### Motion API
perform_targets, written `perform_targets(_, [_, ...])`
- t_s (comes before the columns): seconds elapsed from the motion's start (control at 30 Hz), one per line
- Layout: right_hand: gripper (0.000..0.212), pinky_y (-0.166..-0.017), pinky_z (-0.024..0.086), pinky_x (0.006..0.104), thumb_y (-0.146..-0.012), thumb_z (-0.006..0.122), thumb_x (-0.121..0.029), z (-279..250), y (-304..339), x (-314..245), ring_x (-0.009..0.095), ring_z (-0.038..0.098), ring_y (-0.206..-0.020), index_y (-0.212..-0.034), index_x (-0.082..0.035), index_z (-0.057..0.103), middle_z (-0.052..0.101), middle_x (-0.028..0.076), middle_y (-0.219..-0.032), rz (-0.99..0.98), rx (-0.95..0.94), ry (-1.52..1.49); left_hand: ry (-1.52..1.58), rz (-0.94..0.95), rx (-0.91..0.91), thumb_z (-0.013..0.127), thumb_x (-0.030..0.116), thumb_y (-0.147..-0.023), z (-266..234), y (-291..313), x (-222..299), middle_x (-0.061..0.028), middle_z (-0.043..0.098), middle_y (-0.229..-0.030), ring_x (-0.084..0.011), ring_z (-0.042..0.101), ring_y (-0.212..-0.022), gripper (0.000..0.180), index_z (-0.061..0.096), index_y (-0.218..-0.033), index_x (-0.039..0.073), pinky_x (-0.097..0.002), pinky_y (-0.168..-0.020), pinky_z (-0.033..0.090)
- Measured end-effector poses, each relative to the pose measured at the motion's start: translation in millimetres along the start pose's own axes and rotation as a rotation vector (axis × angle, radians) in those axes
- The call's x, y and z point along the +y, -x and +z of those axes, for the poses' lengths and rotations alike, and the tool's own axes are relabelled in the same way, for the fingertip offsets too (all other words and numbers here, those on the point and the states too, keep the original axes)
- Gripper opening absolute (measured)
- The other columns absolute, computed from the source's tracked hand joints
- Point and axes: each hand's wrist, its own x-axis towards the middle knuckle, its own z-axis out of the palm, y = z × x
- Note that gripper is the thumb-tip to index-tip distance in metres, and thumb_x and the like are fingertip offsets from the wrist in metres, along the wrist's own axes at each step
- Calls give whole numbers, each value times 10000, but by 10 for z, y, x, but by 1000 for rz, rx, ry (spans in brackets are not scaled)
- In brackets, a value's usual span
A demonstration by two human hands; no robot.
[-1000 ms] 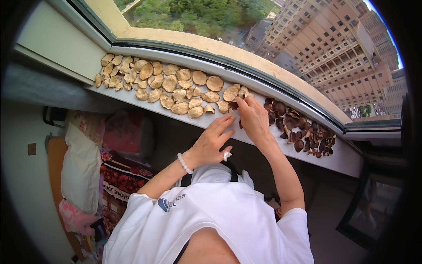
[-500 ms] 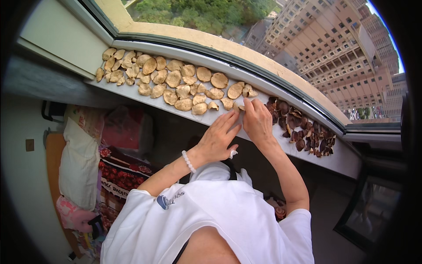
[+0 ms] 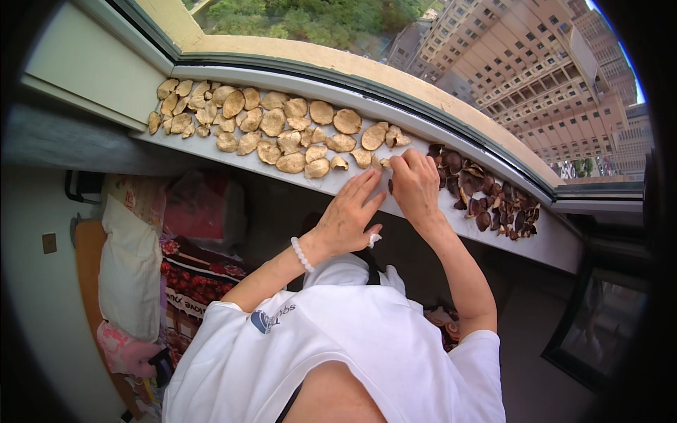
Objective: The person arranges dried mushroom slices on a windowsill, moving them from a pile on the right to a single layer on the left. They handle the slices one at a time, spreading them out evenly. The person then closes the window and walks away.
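Slices (image 3: 347,121) of something pale tan and dried lie flat along the left and middle of a white windowsill (image 3: 208,148), mostly in loose rows, some touching or overlapping. Dark brown dried pieces (image 3: 483,221) are heaped more tightly on its right part. Between the two groups, the person's right hand (image 3: 419,189) bends its fingers down close together just beside the last slices; whether it grips one cannot be told, for its own knuckles hide the fingertips. The left hand (image 3: 345,221) is spread palm down and relaxed, fingertips at the sill's front part near the slices, thumb held apart. A small white thing (image 3: 374,240), too small to identify, shows at that thumb. A bracelet (image 3: 302,255) of white beads circles the left wrist.
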Motion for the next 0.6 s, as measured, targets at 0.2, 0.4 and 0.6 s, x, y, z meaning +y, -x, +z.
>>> perform_targets(0.2, [194,-749,436,389,-724,690,-48,-75,26,-8,263,598,-850,-915,-60,657,601,71,-860,-10,64,-29,22,7,-1,823,119,-690,-16,-3,-9,-287,438,-1472,-448,381,-1414,614,617,-1242,-52,-505,-1182,329])
perform_targets(0.4, [156,-776,436,398,-760,679,-60,-126,10,-186,269,599,-856,-915,-66,660,624,76,-876,52,-16,-79,34,1,-8,817,131,-709,-2,-10,-15,-298,435,-1465,-433,373,-1425,614,597,-1248,-66,-511,-1194,302])
perform_targets(0.6, [182,-808,442,402,-769,658,-39,18,-85,-121,275,607,-913,-946,-70,683,656,78,-946,83,-35,-56,30,-12,-17,818,134,-709,1,-15,-17,-304,435,-1463,-440,374,-1422,612,600,-1246,-63,-513,-1193,301])
